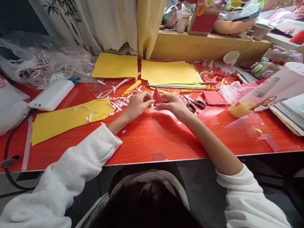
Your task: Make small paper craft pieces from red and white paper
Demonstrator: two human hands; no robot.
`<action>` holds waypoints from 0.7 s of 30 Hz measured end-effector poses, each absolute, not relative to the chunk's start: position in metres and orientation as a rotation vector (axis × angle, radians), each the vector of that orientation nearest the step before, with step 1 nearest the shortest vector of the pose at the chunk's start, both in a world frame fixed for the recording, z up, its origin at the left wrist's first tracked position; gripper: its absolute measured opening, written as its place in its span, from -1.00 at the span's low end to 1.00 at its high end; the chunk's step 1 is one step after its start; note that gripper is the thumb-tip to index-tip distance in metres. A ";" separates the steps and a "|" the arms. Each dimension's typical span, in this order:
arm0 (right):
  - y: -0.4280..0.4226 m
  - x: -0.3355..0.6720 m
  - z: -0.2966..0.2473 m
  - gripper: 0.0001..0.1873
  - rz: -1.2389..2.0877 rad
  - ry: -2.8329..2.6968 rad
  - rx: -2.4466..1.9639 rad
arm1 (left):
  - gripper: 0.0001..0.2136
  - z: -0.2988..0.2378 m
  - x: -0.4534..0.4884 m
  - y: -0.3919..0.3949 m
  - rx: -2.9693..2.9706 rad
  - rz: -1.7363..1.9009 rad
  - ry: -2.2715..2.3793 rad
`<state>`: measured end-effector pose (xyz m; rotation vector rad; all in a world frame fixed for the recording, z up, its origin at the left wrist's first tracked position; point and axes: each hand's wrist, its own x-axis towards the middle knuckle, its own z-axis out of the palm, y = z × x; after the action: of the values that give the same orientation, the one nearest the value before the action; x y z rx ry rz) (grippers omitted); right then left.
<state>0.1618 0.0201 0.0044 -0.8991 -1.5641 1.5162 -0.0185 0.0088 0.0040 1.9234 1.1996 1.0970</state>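
A small folded piece of red paper [157, 96] stands just above the red table [153, 134], pinched from both sides. My left hand [138, 105] grips its left edge with closed fingertips. My right hand [170, 103] holds its right side, fingers curled. Both forearms reach out from white sleeves. Black-handled scissors [195, 103] lie just right of my right hand. White paper scraps [118, 103] are scattered left of my left hand.
Yellow paper sheets [66, 118] lie at front left, with more yellow sheets [169, 72] at the back. A white power bank [52, 94] and plastic bags sit far left. Red paper pieces [214, 97], a paper cup [231, 57] and a white bag [274, 90] crowd the right.
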 end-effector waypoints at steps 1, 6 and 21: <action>0.020 0.162 0.004 -0.71 1.519 -1.562 -0.897 | -0.92 0.003 -0.018 0.010 1.850 1.105 1.171; 0.022 0.163 0.004 -0.69 1.528 -1.548 -0.903 | -0.80 -0.002 -0.021 0.017 1.652 1.062 1.162; 0.021 0.164 0.008 -0.61 1.557 -1.589 -0.916 | -0.83 0.010 -0.019 0.009 1.663 0.975 1.083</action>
<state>0.1640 0.0210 0.0079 -0.9165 -1.5895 1.5566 -0.0186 0.0095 0.0101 1.6626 1.0828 0.9749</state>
